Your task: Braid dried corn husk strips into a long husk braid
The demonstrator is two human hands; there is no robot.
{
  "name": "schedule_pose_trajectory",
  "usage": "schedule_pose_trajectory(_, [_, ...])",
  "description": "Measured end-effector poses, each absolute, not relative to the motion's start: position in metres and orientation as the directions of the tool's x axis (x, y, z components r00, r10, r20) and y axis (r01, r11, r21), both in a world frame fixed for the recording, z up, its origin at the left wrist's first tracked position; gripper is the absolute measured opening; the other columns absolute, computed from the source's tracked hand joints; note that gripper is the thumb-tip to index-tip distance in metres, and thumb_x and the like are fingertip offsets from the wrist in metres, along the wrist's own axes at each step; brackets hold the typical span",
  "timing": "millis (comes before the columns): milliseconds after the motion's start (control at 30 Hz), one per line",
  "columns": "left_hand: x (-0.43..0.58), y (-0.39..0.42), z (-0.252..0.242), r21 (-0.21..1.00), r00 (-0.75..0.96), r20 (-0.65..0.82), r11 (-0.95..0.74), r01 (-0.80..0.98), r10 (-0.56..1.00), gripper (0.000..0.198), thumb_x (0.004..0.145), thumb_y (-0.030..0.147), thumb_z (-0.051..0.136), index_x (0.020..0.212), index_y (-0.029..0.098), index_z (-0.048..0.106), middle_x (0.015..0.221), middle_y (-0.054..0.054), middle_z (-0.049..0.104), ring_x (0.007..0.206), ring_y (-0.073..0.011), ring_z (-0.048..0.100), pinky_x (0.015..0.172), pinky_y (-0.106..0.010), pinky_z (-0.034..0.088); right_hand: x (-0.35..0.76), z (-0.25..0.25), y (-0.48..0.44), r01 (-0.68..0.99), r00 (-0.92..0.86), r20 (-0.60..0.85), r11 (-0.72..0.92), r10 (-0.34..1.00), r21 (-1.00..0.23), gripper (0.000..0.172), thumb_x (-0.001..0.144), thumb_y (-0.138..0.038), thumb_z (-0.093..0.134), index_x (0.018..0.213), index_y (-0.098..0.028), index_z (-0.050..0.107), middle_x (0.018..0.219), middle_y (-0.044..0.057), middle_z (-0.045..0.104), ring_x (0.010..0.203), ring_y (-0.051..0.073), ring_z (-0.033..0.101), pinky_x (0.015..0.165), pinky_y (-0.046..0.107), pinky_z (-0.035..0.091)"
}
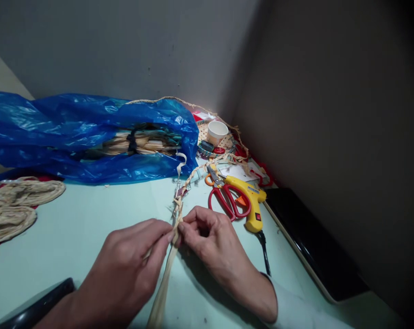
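My left hand (131,260) pinches a pale braid of flat plant fibre (180,208) between thumb and forefinger. From the other side, my right hand (213,242) grips the same braid with its fingertips, right beside the left. Beyond my hands the braided part runs away towards the back right. A loose flat strand (163,292) hangs from the pinch point towards me. A small metal clip (180,192) appears to sit on the braid just past my fingers. Red-handled scissors (230,201) lie to the right of my hands.
A yellow glue gun (248,194) lies against the scissors. At the right is a black tablet-like slab (312,242). A blue plastic bag (86,114) holding a tied fibre bundle (148,144) spans the back. Woven soles (25,192) lie left; a white cup (217,131) stands behind.
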State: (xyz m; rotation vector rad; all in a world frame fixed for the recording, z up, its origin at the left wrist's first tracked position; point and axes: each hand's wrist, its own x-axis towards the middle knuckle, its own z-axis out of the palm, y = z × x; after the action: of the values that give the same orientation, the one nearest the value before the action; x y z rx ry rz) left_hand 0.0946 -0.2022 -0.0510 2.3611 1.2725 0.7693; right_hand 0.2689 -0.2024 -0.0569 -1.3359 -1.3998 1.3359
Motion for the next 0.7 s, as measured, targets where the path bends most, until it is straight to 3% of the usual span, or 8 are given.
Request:
schedule_pose_trajectory(100, [0.097, -0.207, -0.058, 0.216, 0.604, 0.444, -0.733, 0.645, 0.662, 0.027, 0.092, 0.012, 0.048, 0.075, 0.019, 0.068, 0.061, -0.002, 0.065, 0.052, -0.0148, 0.062, 0.053, -0.027, 0.042, 0.268, -0.057, -0.202, 0.115, -0.157, -0.126, -0.108, 0.980, -0.987, 0.015, 0.087, -0.020, 0.060, 0.073, -0.016, 0.064, 0.062, -0.001, 0.063, 0.055, 0.011, 0.053, 0.055, 0.023, 0.040])
schedule_pose_trajectory(233, [0.103, -0.214, -0.066, -0.140, 0.707, 0.513, -0.765, 0.628, 0.487, 0.027, 0.086, 0.003, 0.048, 0.081, 0.015, 0.071, 0.058, -0.003, 0.062, 0.050, -0.0177, 0.055, 0.052, -0.034, 0.036, 0.268, -0.057, -0.202, 0.097, -0.200, -0.109, -0.091, 0.974, -0.991, 0.017, 0.088, -0.019, 0.059, 0.073, -0.016, 0.066, 0.060, -0.002, 0.059, 0.058, 0.012, 0.055, 0.057, 0.023, 0.040])
schedule_pose_trajectory(300, [0.106, -0.220, -0.069, -0.239, 0.730, 0.484, -0.730, 0.641, 0.482, 0.028, 0.086, 0.002, 0.048, 0.091, 0.013, 0.073, 0.065, -0.006, 0.067, 0.057, -0.0207, 0.057, 0.058, -0.035, 0.038, 0.269, -0.057, -0.202, 0.038, -0.232, -0.112, -0.106, 0.966, -0.994, 0.018, 0.089, -0.019, 0.058, 0.073, -0.016, 0.065, 0.060, -0.003, 0.059, 0.058, 0.011, 0.053, 0.057, 0.022, 0.039])
schedule_pose_trajectory(400, [0.109, -0.230, -0.071, -0.262, 0.724, 0.440, -0.695, 0.669, 0.531, 0.032, 0.087, 0.000, 0.047, 0.104, 0.010, 0.072, 0.082, -0.014, 0.074, 0.074, -0.0259, 0.061, 0.072, -0.038, 0.042, 0.269, -0.056, -0.201, -0.069, -0.265, -0.189, -0.215, 0.946, -0.974, 0.014, 0.088, -0.019, 0.062, 0.075, -0.014, 0.064, 0.059, -0.005, 0.056, 0.054, 0.009, 0.048, 0.056, 0.021, 0.037])
schedule_pose_trajectory(500, [0.105, -0.232, -0.069, -0.124, 0.707, 0.481, -0.759, 0.640, 0.518, 0.031, 0.087, 0.002, 0.051, 0.110, 0.013, 0.069, 0.088, -0.013, 0.075, 0.078, -0.0251, 0.062, 0.074, -0.037, 0.041, 0.270, -0.055, -0.201, -0.106, -0.257, -0.224, -0.257, 0.940, -0.961, 0.011, 0.085, -0.020, 0.067, 0.077, -0.014, 0.065, 0.063, -0.004, 0.058, 0.056, 0.009, 0.049, 0.058, 0.022, 0.038])
schedule_pose_trajectory(600, [0.100, -0.223, -0.059, 0.310, 0.562, 0.517, -0.753, 0.580, 0.646, 0.019, 0.092, 0.017, 0.056, 0.108, 0.021, 0.067, 0.089, -0.006, 0.075, 0.076, -0.0215, 0.063, 0.073, -0.033, 0.043, 0.275, -0.054, -0.202, -0.122, -0.250, -0.171, -0.207, 0.953, -0.971, 0.011, 0.085, -0.021, 0.067, 0.078, -0.014, 0.064, 0.068, -0.001, 0.064, 0.063, 0.011, 0.055, 0.063, 0.023, 0.041])
schedule_pose_trajectory(633, [0.099, -0.217, -0.055, 0.494, 0.470, 0.462, -0.659, 0.568, 0.752, 0.015, 0.095, 0.023, 0.054, 0.102, 0.023, 0.066, 0.088, -0.004, 0.074, 0.077, -0.0207, 0.063, 0.074, -0.032, 0.044, 0.276, -0.054, -0.202, -0.120, -0.252, -0.158, -0.192, 0.955, -0.974, 0.011, 0.085, -0.022, 0.067, 0.078, -0.014, 0.064, 0.069, 0.000, 0.065, 0.064, 0.011, 0.056, 0.065, 0.023, 0.042])
schedule_pose_trajectory(700, [0.099, -0.204, -0.049, 0.781, 0.290, 0.203, -0.333, 0.528, 0.935, 0.019, 0.097, 0.031, 0.051, 0.089, 0.025, 0.066, 0.083, -0.001, 0.071, 0.080, -0.0191, 0.065, 0.075, -0.030, 0.044, 0.278, -0.054, -0.202, -0.125, -0.262, -0.148, -0.185, 0.954, -0.975, 0.012, 0.087, -0.024, 0.066, 0.080, -0.014, 0.064, 0.069, 0.001, 0.067, 0.065, 0.012, 0.057, 0.069, 0.024, 0.044])
